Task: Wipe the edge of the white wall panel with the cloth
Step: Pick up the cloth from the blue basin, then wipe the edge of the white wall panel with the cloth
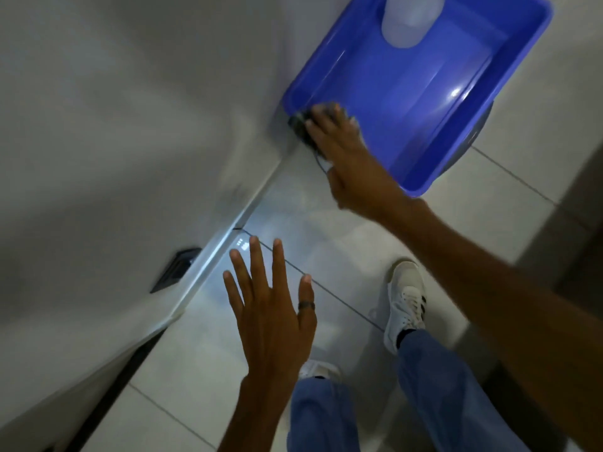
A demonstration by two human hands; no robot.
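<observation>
The white wall panel (114, 132) fills the left side, and its lower edge (228, 236) runs diagonally where it meets the tiled floor. My right hand (346, 151) reaches far forward and presses a dark and white cloth (301, 125) against that edge, right beside the corner of a blue basin. Most of the cloth is hidden under my fingers. My left hand (270, 305) hovers over the floor near the panel's edge, fingers spread, holding nothing. A dark ring sits on one finger.
A blue plastic basin (489, 132) stands on the floor at the top right, with a white bottle (411, 21) in it. A dark vent (177, 270) is set low in the panel. My feet in white shoes (406, 301) stand on the pale tiles.
</observation>
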